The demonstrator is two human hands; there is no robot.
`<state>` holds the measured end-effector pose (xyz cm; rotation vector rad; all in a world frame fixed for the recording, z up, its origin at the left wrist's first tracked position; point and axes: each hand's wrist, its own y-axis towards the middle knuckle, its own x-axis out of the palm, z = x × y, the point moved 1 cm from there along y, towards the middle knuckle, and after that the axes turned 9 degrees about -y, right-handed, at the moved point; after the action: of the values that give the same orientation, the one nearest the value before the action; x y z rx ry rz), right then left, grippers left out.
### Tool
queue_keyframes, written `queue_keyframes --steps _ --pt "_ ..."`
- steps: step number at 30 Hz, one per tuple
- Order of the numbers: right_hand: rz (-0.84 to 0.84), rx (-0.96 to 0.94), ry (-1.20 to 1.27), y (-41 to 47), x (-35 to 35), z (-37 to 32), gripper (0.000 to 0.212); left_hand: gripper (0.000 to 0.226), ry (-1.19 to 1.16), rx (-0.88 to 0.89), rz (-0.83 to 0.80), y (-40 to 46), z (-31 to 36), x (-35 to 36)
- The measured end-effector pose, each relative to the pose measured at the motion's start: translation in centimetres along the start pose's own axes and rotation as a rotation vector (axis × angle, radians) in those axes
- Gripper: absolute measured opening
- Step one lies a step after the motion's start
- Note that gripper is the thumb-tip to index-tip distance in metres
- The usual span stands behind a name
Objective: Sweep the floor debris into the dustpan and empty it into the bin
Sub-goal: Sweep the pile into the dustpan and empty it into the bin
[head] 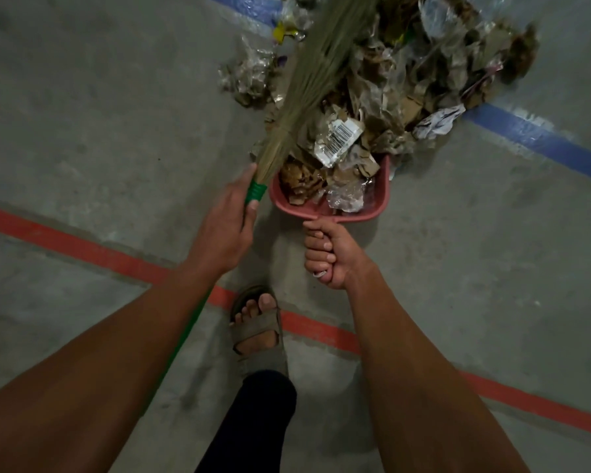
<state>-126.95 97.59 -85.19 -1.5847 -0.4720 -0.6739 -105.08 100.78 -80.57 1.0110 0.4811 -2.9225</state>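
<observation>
We saw both arms stretched forward and down over the floor. The left hand gripped the broom at its green collar, bristles slanting up across the debris. The right hand was clenched around the handle of the dustpan, which lay on the floor, partly filled, mouth against the pile. A sandalled foot stood between the arms.
</observation>
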Motion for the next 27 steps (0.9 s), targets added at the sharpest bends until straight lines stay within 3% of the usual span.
queue_keyframes --steps 6,17,22,27 --pt "0.029 0.018 -0.020 -0.3 0.7 0.5 0.037 0.062 0.094 0.022 -0.215 -2.3 0.4 2.2" --pt "0.031 0.056 -0.090 -7.7 5.5 2.1 0.041 0.068 0.290 0.043 -0.261 -6.9 6.9 -2.0" --pt "0.051 0.058 -0.088 -14.2 8.4 2.5 0.043 0.086 0.350 0.052 -0.328 -9.3 11.7 -4.7" --pt "0.058 0.053 -0.092 -20.7 11.0 2.6 0.047 0.079 0.388 0.091 -0.330 -12.2 18.3 -7.3"
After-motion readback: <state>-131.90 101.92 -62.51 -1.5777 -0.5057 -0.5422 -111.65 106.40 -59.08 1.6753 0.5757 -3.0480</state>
